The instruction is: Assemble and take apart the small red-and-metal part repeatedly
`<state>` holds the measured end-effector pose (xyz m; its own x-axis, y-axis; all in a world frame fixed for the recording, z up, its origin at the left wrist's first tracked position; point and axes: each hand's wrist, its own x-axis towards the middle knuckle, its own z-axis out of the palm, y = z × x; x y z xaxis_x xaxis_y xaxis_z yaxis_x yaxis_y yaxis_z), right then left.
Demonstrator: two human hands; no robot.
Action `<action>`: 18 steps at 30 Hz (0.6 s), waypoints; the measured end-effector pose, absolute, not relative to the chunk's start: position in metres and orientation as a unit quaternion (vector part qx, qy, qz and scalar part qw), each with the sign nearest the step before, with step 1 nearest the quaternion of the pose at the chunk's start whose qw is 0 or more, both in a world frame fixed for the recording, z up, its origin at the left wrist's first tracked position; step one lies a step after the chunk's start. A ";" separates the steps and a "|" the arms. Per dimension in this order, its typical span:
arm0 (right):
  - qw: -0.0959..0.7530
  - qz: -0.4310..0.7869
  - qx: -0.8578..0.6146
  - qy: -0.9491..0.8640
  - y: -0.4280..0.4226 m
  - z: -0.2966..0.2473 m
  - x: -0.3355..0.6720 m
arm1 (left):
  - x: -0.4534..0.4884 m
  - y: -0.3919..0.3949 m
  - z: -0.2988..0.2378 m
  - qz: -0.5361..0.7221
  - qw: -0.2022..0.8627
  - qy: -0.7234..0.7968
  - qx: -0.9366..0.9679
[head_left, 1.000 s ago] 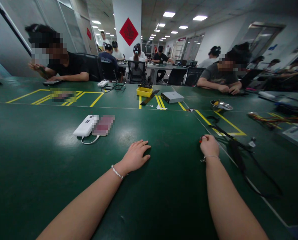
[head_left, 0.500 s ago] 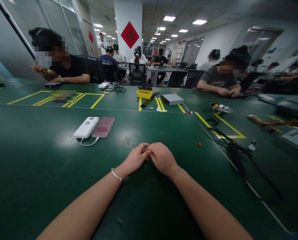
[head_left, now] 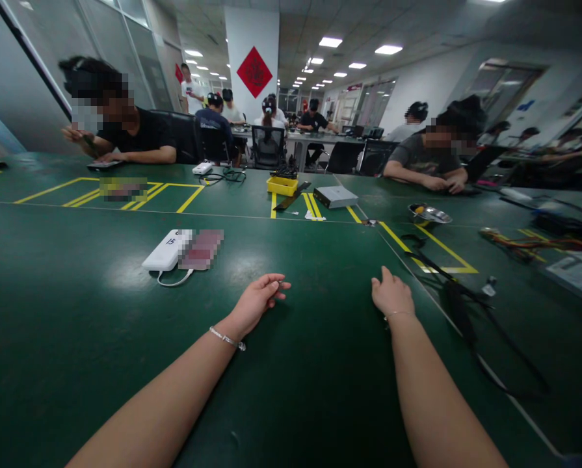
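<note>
My left hand (head_left: 260,299) rests above the green tabletop (head_left: 291,403) near the middle, its fingers curled and the thumb against the index finger. A tiny dark spot shows at the fingertips; I cannot make out what they hold. To its right, my right hand (head_left: 393,294) reaches forward, palm down, over the table. Thumb and index finger stand apart there, while the other fingers are mostly hidden by the back of the hand. The small red piece seen earlier at this spot is out of sight.
A white power bank (head_left: 168,250) with a short cable lies left beside a blurred flat object (head_left: 201,250). Black cables (head_left: 459,305) run along the right. Farther back are a yellow bin (head_left: 281,186), a grey box (head_left: 336,196) and a metal bowl (head_left: 432,213). Co-workers sit across the table.
My hands were together at the middle and are now apart. The right one has moved right, over where the small red piece lay; the left has stayed nearly in place.
</note>
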<state>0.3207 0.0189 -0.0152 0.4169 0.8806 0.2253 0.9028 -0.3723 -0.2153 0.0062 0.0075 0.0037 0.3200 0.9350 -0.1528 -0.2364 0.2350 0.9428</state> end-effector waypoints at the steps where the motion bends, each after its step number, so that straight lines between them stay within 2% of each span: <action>1: 0.139 -0.030 -0.826 -0.546 0.018 -0.016 0.323 | 0.005 0.008 0.003 0.432 0.688 0.391 0.433; 6: 0.108 -0.030 -0.833 -0.542 0.016 -0.007 0.317 | 0.003 0.010 0.002 0.434 0.711 0.378 0.404; 10: 0.188 0.022 -0.826 -0.531 0.018 0.004 0.303 | 0.003 0.009 0.004 0.418 0.719 0.359 0.424; 12: 0.278 0.116 -0.789 -0.535 0.017 0.009 0.285 | 0.004 0.008 0.006 0.405 0.723 0.346 0.441; 15: 0.422 0.346 -0.660 -0.516 0.009 0.014 0.244 | 0.005 0.004 0.008 0.390 0.726 0.331 0.459; 18: 0.490 0.536 -0.510 -0.461 -0.005 0.017 0.202 | 0.007 0.000 0.009 0.379 0.735 0.318 0.464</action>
